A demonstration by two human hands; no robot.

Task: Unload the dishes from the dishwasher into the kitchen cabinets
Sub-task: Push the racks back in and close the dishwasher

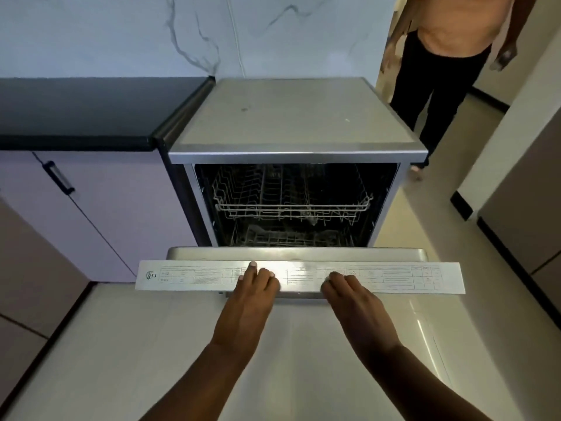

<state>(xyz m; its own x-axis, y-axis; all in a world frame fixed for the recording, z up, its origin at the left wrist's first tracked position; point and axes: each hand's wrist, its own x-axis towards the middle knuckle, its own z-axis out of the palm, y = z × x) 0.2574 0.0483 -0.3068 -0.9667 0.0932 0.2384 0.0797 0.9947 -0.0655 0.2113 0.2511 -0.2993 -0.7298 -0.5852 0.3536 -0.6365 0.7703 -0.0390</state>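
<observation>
Glossy tiled floor (151, 344) | steel dishwasher door (297, 253) ajar | both hands (255, 284) (349, 290) flat, fingers straight

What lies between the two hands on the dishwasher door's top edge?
In the head view, only a bare stretch of the printed label strip on the dishwasher door separates the left hand and right hand.

dishwasher (297, 117), 2 wire racks (291, 205), contents unclear
</observation>
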